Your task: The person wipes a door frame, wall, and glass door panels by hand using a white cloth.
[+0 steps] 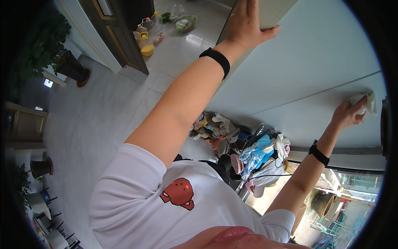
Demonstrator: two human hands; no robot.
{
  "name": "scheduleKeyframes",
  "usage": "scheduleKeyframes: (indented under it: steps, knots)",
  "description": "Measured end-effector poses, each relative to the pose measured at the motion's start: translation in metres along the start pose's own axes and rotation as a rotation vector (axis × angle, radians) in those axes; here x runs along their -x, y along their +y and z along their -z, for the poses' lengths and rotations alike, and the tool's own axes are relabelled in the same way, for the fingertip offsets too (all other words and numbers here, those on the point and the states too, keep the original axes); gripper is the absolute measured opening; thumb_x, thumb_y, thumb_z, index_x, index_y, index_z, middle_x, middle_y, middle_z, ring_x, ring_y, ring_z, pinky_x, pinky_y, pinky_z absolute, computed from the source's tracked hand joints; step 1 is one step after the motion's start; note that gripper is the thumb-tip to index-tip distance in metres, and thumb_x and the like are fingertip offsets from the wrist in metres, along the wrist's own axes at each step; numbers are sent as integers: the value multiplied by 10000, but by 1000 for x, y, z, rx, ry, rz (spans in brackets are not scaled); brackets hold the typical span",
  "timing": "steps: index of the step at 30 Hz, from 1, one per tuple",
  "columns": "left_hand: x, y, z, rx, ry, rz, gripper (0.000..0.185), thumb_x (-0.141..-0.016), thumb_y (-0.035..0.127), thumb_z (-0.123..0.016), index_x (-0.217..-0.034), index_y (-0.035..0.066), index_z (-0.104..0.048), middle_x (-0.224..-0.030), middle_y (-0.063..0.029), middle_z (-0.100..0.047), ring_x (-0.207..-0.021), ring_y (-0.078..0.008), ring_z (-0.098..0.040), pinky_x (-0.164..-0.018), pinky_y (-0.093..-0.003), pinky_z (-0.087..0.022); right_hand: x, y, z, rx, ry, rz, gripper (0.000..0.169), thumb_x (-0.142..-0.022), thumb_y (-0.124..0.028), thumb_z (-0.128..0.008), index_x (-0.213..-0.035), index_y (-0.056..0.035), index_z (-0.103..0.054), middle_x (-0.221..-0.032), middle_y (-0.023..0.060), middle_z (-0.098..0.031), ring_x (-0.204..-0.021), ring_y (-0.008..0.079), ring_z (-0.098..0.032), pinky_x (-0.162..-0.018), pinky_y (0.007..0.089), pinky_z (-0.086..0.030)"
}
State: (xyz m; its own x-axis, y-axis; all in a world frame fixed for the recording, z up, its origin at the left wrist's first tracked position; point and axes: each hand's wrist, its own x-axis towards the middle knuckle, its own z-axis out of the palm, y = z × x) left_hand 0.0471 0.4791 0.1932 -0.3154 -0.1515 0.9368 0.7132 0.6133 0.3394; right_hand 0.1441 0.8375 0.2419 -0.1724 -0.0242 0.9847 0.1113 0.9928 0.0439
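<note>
My left hand (247,23) rests against the edge of a smooth pale wall (304,53), thumb spread away from the fingers. The fingertips run out at the top of the picture. Over to the right, my right hand (346,115) grips a crumpled white cloth (367,102) and holds it against the same wall, just below a thin straight seam (286,102). Black bands circle both wrists.
Shoes and clothing are heaped on a rack (245,149) at the wall's foot, beside a bright doorway (267,194). Oil bottles (146,46) and bagged greens (186,24) sit on the tiled floor (102,102) past a dark door (124,37). Potted plants (74,70) stand left.
</note>
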Motion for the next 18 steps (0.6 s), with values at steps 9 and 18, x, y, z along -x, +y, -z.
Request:
scheduleKeyframes:
  steps: [9, 18]
  knots:
    - [2, 4, 2, 37, 21, 14, 1000, -713, 299, -776, -1464, -23, -199, -1326, -288, -424, -1215, -445, -453, -1002, -488, -426, 76, -125, 2, -115, -532, 703, 481, -718, -120, -645, -1163, -303, -675, -1439, 12, -449, -1352, 222, -395, -1130, 567, -230]
    - [0, -3, 4, 73, 42, -20, 990, -726, 288, -770, -1466, -23, -192, -1355, -291, -413, -1238, -444, -455, -984, -470, -456, -81, -8, -56, 182, 153, 424, 455, -846, -232, -585, -1298, -269, -612, -1234, 119, -515, -1181, 288, -430, -927, 450, -332]
